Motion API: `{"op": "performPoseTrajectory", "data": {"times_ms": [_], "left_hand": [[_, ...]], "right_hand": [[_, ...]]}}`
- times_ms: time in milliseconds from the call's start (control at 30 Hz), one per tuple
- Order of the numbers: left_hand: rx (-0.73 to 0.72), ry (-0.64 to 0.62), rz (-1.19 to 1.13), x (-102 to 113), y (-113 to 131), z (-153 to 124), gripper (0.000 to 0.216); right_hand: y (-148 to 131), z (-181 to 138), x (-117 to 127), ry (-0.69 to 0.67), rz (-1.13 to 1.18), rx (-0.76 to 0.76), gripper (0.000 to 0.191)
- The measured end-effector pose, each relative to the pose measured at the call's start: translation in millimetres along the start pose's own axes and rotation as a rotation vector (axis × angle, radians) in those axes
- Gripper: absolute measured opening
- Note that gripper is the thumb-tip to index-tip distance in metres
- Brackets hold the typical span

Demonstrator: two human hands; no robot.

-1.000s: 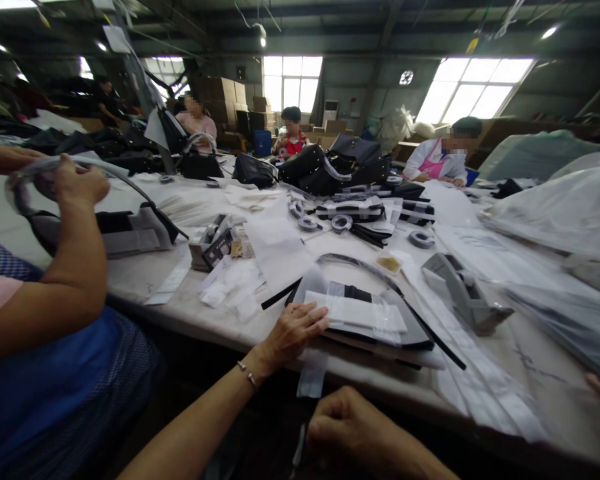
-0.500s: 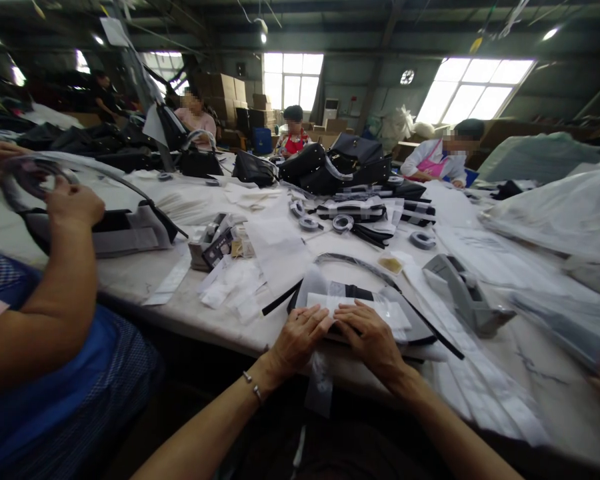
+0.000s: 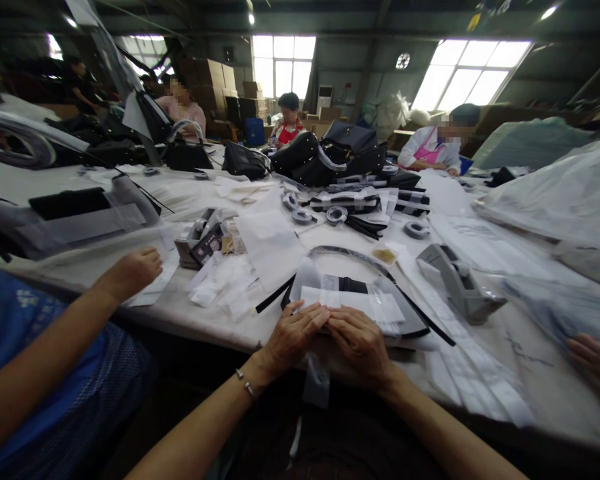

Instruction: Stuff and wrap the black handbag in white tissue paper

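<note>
A flat black bag piece (image 3: 410, 320) with a curved strap lies at the table's near edge, with a white paper sheet (image 3: 350, 303) and clear film over it. My left hand (image 3: 293, 333) and my right hand (image 3: 360, 340) rest side by side on its near edge. Fingers of both hands lie flat and pressed down on the paper and film. A strip of clear film (image 3: 316, 380) hangs over the table edge just below my hands.
A grey tape dispenser (image 3: 455, 283) stands right of the piece. Tape rolls (image 3: 336, 215), loose paper slips (image 3: 220, 283) and a small box (image 3: 200, 240) lie beyond. A co-worker's hand (image 3: 130, 272) rests at left, another hand (image 3: 597, 360) at far right. Black bags (image 3: 330, 163) are piled mid-table.
My right hand came up from below the table edge and settled beside my left on the piece. The co-worker at left lowered a hand to the table.
</note>
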State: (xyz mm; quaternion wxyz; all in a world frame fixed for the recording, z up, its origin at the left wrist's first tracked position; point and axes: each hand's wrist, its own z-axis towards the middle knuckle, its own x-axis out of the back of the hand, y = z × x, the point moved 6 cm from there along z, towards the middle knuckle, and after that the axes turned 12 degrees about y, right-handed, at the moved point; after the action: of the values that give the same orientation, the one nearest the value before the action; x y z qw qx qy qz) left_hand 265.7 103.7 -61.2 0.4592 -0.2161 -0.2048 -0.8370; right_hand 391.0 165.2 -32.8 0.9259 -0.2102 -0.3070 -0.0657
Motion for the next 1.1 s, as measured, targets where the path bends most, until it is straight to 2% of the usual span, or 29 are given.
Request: {"op": "performPoseTrajectory", "data": {"times_ms": [200, 300, 400, 467, 533, 600, 700, 900, 967, 1100], "left_hand": [[0.031, 0.016, 0.013, -1, -3, -1, 0.037], [0.029, 0.006, 0.018, -1, -2, -1, 0.034], [0.01, -0.017, 0.026, -1, 0, 0, 0.033], [0.002, -0.038, 0.036, -2, 0, -1, 0.034], [0.0, -0.042, 0.044, -2, 0, -1, 0.034], [-0.002, -0.033, 0.049, -1, 0, -2, 0.035], [-0.024, -0.033, 0.055, -1, 1, -3, 0.034], [-0.085, -0.033, 0.096, -3, 5, -4, 0.033], [-0.064, -0.01, 0.07, 0, 5, -3, 0.034], [0.085, -0.001, -0.072, 7, 5, 3, 0.032]], "right_hand": [[-5, 5, -6, 0.014, -0.037, -0.094, 0.021], [-13, -6, 3, -0.03, 0.065, -0.012, 0.021], [-25, -37, 8, -0.224, 0.159, 0.116, 0.03], [-31, -62, 4, -0.378, 0.162, 0.159, 0.042], [-32, -78, -4, -0.424, 0.106, 0.152, 0.057], [-31, -81, -12, -0.362, 0.049, 0.119, 0.055], [-33, -67, -14, -0.217, 0.045, 0.119, 0.035], [-27, -14, 16, -0.016, 0.024, 0.096, 0.026], [-20, -3, 20, 0.002, 0.049, 0.028, 0.027], [-4, 4, 7, -0.091, 0.061, -0.119, 0.031]]}}
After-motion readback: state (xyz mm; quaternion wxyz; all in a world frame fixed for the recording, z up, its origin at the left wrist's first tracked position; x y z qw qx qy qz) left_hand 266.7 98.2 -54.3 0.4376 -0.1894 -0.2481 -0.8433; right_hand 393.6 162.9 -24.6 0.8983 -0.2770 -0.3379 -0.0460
